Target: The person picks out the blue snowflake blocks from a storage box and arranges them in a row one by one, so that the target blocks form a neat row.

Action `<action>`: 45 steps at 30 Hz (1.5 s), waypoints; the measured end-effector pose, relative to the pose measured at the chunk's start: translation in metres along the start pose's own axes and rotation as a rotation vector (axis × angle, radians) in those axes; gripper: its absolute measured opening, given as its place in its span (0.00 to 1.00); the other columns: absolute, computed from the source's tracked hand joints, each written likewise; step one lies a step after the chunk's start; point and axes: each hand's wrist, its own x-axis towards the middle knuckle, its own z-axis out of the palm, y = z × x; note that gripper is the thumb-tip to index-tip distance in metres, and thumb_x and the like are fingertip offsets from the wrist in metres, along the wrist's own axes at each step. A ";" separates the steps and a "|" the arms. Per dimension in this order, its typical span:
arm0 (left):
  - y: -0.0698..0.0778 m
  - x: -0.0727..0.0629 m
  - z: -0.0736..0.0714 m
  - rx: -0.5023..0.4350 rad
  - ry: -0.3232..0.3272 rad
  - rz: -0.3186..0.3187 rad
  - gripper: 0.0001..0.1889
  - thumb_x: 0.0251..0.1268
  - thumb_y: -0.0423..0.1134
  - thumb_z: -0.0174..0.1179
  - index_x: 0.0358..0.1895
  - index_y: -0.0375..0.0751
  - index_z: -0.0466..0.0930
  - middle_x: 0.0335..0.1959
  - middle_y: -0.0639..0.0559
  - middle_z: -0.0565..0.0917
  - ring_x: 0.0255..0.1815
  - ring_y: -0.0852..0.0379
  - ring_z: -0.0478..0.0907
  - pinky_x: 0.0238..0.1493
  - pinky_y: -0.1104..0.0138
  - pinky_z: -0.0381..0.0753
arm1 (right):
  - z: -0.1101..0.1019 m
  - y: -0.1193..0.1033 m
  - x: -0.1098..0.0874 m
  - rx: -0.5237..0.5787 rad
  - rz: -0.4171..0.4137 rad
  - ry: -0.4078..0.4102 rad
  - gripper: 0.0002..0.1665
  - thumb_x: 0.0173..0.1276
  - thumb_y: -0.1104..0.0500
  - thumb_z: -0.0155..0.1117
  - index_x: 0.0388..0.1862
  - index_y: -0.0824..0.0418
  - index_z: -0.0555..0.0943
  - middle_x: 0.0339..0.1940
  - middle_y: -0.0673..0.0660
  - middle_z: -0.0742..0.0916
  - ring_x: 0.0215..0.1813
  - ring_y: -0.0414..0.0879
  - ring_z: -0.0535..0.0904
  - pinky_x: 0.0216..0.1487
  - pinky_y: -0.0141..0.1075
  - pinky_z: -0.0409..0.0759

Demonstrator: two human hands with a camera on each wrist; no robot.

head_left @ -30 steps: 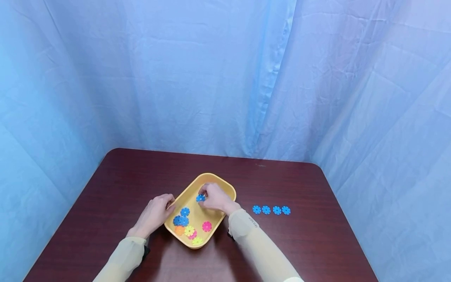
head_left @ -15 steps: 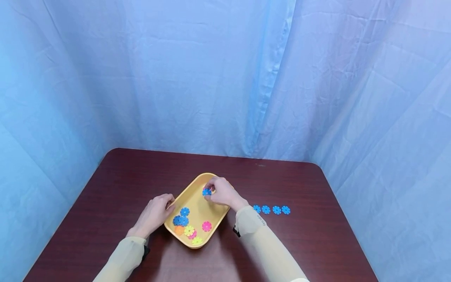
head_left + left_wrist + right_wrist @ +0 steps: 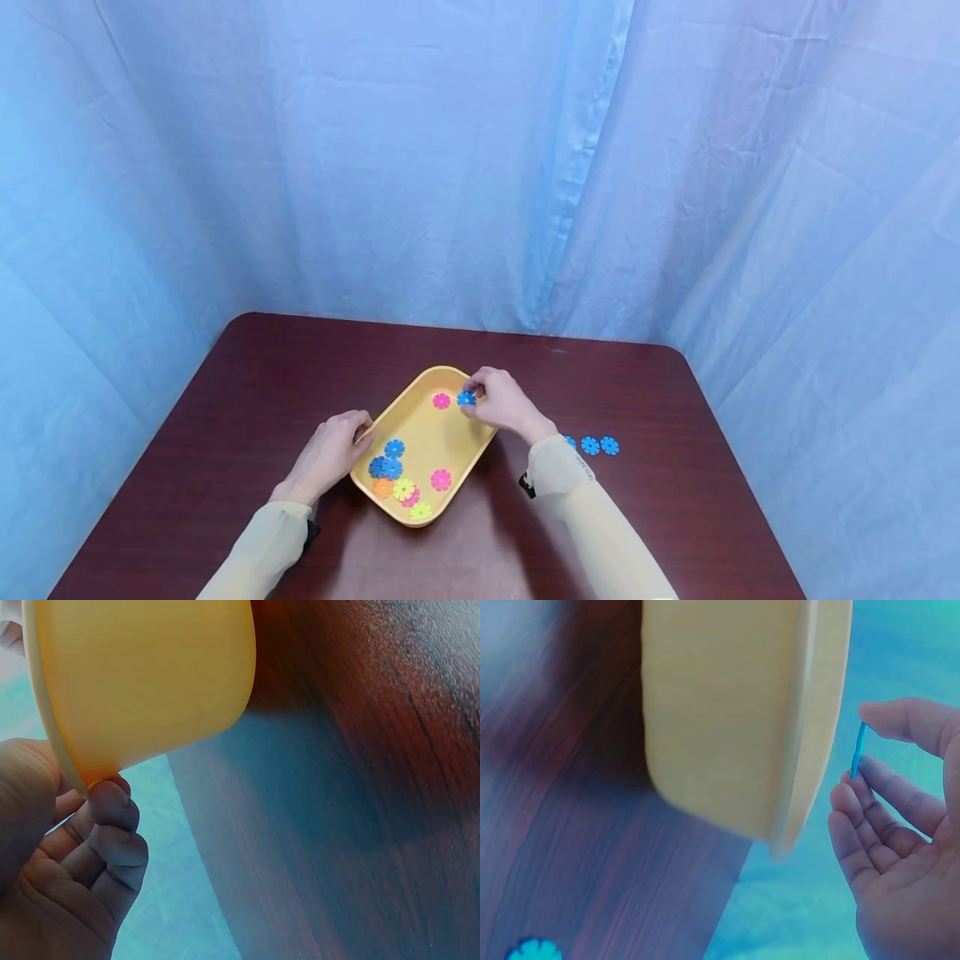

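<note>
My left hand (image 3: 330, 457) grips the rim of a yellow plastic tray (image 3: 150, 675), thumb over the edge and curled fingers against the outer wall. Between the thumb and fingertips of my right hand (image 3: 506, 404) is a blue notched plastic disc (image 3: 467, 399), seen edge-on as a thin strip in the right wrist view. That hand is raised over the tray's right far rim. Inside the tray, several blue discs (image 3: 386, 468) lie at the left beside an orange disc (image 3: 382, 487), a yellow disc (image 3: 403, 488) and pink discs, one pink disc (image 3: 442, 401) lying near the far end.
On the dark wood table (image 3: 675, 517), blue discs (image 3: 590, 446) lie in a row right of the tray, partly hidden by the right sleeve (image 3: 558, 471). Pale blue curtains (image 3: 412, 167) hang around the table's back and sides.
My right hand has moved right and away from me with the blue disc, from inside the tray to its right rim, uncovering the far pink disc. My left hand stays at the rim.
</note>
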 end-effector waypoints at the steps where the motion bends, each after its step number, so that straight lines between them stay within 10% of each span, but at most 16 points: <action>1: 0.000 0.000 0.000 0.000 -0.001 -0.001 0.07 0.62 0.31 0.68 0.32 0.44 0.79 0.24 0.57 0.74 0.22 0.60 0.67 0.24 0.68 0.68 | -0.002 0.002 -0.002 0.005 0.009 0.004 0.15 0.56 0.59 0.77 0.41 0.63 0.85 0.35 0.52 0.81 0.39 0.51 0.79 0.40 0.35 0.78; 45: 0.003 0.000 0.000 0.011 -0.021 -0.045 0.07 0.63 0.33 0.68 0.31 0.45 0.79 0.23 0.57 0.73 0.22 0.59 0.67 0.24 0.68 0.68 | -0.078 0.107 -0.089 0.080 0.287 0.165 0.18 0.61 0.57 0.75 0.47 0.64 0.83 0.41 0.58 0.83 0.42 0.50 0.78 0.45 0.46 0.79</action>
